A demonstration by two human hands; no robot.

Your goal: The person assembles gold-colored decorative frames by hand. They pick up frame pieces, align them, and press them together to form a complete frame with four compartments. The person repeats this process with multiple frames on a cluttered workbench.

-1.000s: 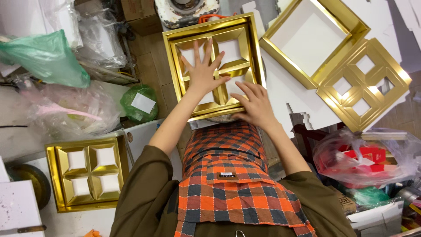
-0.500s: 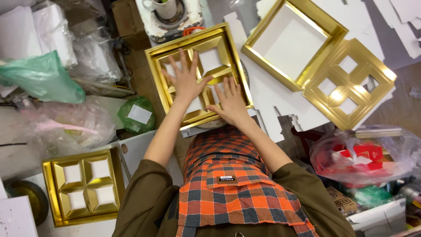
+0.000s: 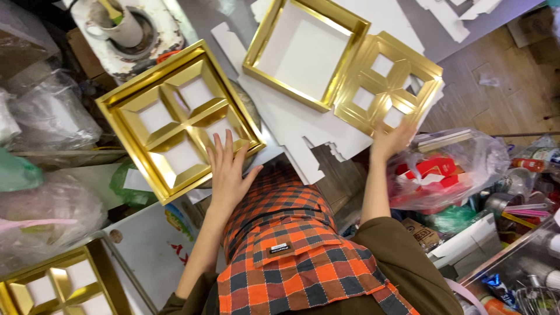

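Note:
A gold square box with a four-window gold insert lies at the centre left. My left hand rests flat on its near corner, fingers spread, holding nothing. To the right lies a loose gold four-window insert. My right hand reaches its near edge, and its fingertips touch the rim. Between them, further back, sits an empty gold-rimmed box with a white floor. An orange and black checked apron fills the foreground.
White card cut-outs lie under the boxes. A white pot on a round stand is at the top left. Clear plastic bags crowd the left, and a bag with red items the right. Another gold box sits bottom left.
My right hand has left the centre box and moved right to the loose insert. My left hand has slid back to the box's near corner. The view has shifted.

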